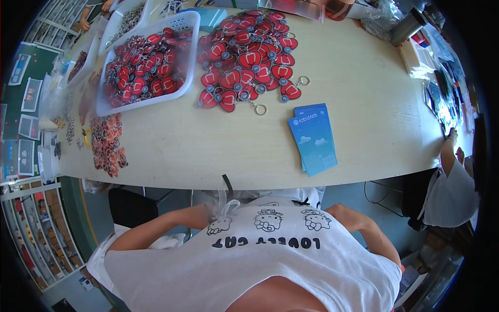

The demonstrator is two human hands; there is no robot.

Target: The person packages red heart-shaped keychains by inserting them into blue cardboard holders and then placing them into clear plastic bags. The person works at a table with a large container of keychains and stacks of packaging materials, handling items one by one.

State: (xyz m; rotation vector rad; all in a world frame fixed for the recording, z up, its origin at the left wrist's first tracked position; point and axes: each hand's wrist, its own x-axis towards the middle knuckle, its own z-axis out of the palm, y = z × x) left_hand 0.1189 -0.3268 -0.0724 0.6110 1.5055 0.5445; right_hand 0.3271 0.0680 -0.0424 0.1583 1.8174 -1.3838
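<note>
A heap of red heart-shaped keychains [247,57] with metal rings lies on the pale wooden table [364,88]. To its left, a white plastic basket [189,26] holds more of the same red keychains. A small stack of blue booklets [313,138] lies near the table's front edge. Both my forearms are bent in toward my body below that edge, the left forearm [156,229] and the right forearm [364,229]. My white printed shirt hides both hands, so neither shows, and nothing on the table is being touched.
Smaller trays and loose orange-red trinkets [106,140] line the table's left end. A dark metal flask [407,26] and plastic packets stand at the far right. Another person in white [452,192] sits at the right end, one hand on the table. Shelves [36,229] run along the left.
</note>
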